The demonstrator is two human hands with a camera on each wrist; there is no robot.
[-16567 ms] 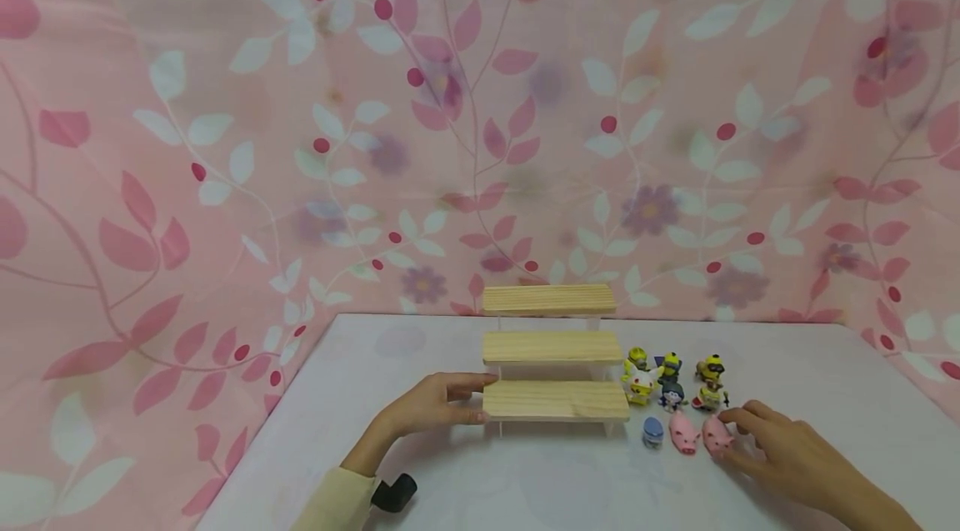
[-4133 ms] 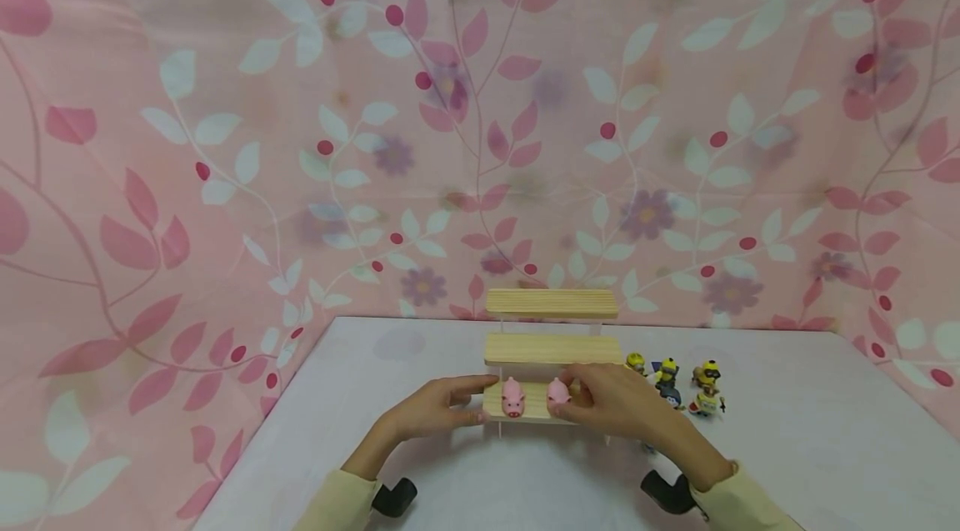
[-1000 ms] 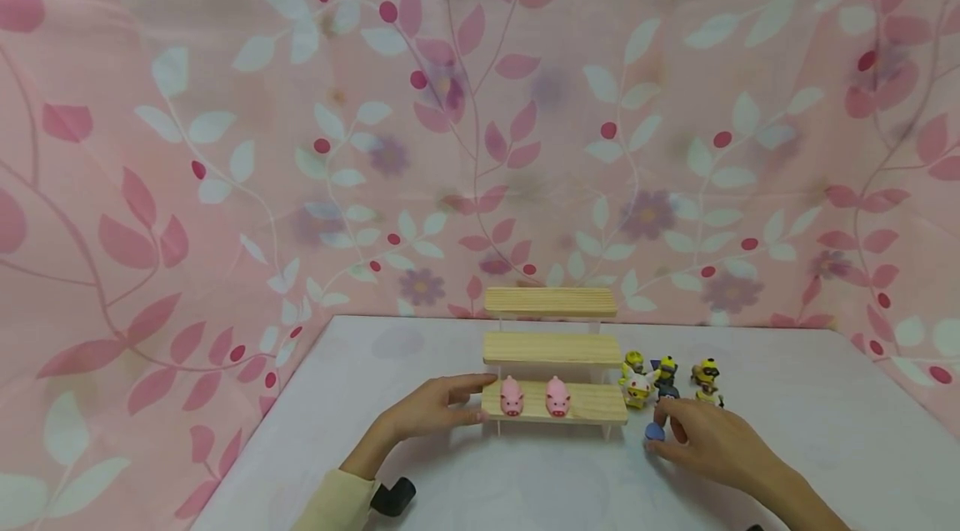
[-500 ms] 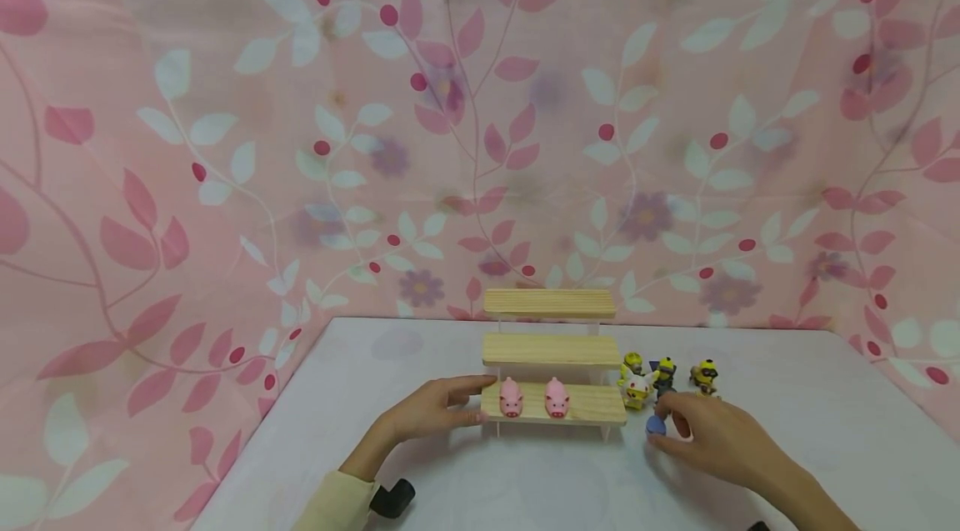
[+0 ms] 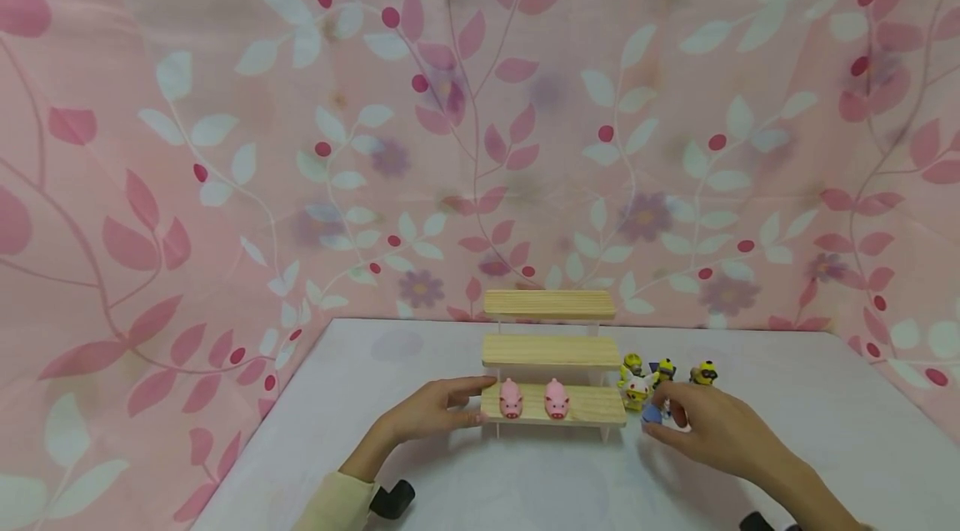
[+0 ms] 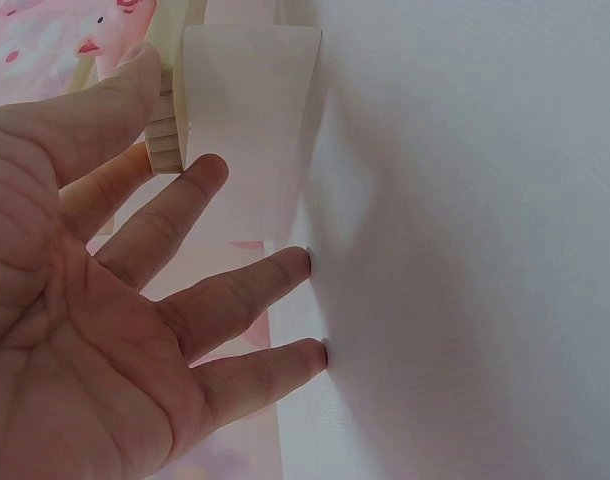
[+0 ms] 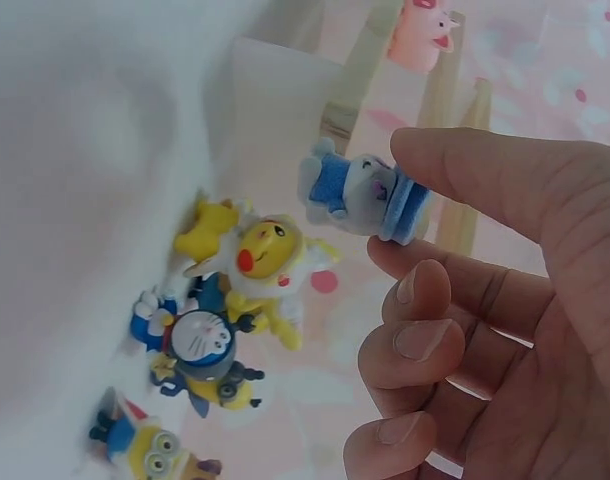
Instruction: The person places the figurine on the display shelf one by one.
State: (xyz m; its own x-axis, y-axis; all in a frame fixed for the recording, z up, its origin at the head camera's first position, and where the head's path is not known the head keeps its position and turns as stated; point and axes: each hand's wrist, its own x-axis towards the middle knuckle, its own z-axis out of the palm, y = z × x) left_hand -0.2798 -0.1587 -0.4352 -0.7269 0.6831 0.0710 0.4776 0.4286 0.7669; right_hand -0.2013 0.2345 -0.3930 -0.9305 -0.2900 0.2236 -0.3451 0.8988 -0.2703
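Note:
My left hand (image 5: 431, 413) grips the left end of the bottom step of a three-tier wooden display stand (image 5: 551, 351), thumb at the front and index finger behind. In the left wrist view, its other fingers (image 6: 250, 290) spread down to the tabletop. Two pink toy pigs (image 5: 556, 399) stand on the left and middle of that step, snouts forward. My right hand (image 5: 716, 428) pinches a small figurine (image 7: 360, 193) in blue and white by its blue hat, between thumb and index finger, off the table beside the stand's right end.
Right of the stand several toy figures are grouped on the white table (image 5: 360, 364): a yellow one in a white hood (image 7: 268, 248), a blue cat figure (image 7: 205, 338) and yellow goggled minions (image 7: 157, 452). A pink floral cloth (image 5: 480, 139) hangs behind.
Both pigs went from the table to the bottom step over the earlier frames. My right hand then took hold of the blue figurine and raised it slightly. My left hand has stayed put.

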